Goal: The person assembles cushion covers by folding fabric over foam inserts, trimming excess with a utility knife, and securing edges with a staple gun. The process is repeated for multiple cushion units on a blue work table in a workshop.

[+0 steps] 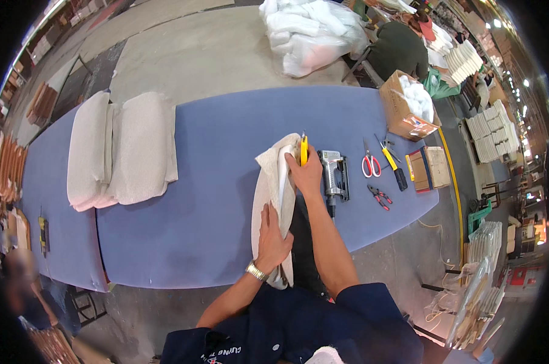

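Observation:
A beige fabric-covered piece (263,197) stands on its edge at the near side of the table, with a white inner layer along its open seam. My left hand (274,244) grips its lower part, fingers along the fabric and thumb on the other side. In my right hand (308,174) is a yellow utility knife (304,150), its tip pointing away from me. That hand's fingers also touch the upper part of the piece, by the seam. Just to the right lies a silver staple gun (332,176), its hose leading toward me.
On the blue-covered table (213,151) are red-handled scissors (371,164), pliers (380,197), a screwdriver (399,176) and a small box (431,168). A carton (402,112) of white stuffing stands at the far right corner. Beige padded pieces (138,148) lie at left.

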Motion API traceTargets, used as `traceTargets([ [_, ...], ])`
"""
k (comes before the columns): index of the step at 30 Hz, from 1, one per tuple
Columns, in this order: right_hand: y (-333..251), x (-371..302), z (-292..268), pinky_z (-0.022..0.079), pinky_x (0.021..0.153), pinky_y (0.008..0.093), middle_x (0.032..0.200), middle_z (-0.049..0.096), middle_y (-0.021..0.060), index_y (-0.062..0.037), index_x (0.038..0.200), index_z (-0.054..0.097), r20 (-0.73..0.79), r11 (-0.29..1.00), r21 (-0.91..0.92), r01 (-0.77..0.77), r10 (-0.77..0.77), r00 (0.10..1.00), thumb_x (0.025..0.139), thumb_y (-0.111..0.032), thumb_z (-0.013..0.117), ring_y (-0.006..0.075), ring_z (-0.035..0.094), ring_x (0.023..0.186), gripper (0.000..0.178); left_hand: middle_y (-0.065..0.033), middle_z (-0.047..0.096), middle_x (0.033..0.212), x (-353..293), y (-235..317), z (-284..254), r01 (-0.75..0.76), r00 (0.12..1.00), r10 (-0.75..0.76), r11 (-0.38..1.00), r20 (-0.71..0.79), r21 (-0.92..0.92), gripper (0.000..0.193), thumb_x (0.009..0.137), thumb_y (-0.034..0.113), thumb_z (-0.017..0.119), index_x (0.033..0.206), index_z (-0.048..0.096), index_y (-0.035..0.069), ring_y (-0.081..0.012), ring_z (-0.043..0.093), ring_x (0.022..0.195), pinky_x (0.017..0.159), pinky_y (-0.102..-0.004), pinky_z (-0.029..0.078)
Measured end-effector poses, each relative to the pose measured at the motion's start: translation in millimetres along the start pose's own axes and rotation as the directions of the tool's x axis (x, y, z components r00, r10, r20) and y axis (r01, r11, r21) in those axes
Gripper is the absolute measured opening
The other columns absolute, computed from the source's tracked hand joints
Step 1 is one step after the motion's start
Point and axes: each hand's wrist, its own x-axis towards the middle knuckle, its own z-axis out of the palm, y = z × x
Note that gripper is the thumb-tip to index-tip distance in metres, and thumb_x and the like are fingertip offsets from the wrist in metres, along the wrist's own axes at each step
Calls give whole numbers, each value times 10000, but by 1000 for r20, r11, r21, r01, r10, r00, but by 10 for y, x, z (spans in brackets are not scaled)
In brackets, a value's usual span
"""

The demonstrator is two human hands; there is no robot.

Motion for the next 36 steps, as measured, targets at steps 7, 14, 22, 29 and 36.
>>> traceTargets([
  [7,416,-160,74,515,795,283,967,678,37,12,1123,667,130,708,630,-319,309,942,995,-160,685,119,621,858,215,-341,284,1608,-17,-88,-266,13,994,-15,1000,111,23,942,860,178,715,1583,177,-96,-475,319,1492,1221,-478,321],
  [14,559,-217,203,504,770,289,922,683,18,-8,1024,689,127,552,744,-378,438,890,989,-192,702,107,603,821,188,-273,520,1472,657,-182,-718,-187,982,185,978,-33,-96,637,999,199,663,1504,406,-91,-364,528,1357,1136,-465,417],
  [22,390,-63,46,483,727,265,880,669,-9,-33,986,682,148,690,619,-375,367,919,984,-168,720,73,585,791,140,-159,625,1396,2076,545,-652,-584,811,544,768,216,262,321,961,134,673,1278,695,88,-331,625,1247,1027,-447,512],
  [29,543,-118,105,464,719,253,854,621,-43,-103,955,643,316,301,817,-492,479,819,989,-202,711,55,559,766,125,-146,688,1291,2463,452,-548,-492,843,436,862,317,124,149,924,40,701,1073,692,35,-281,717,1081,844,-351,618],
  [36,516,-59,88,471,727,246,847,593,-54,-104,1025,655,422,240,777,-582,487,765,1013,-257,686,56,560,776,157,-145,687,1303,2477,454,-589,-488,838,451,871,308,54,63,943,40,690,999,686,13,-267,714,1105,868,-342,608],
])
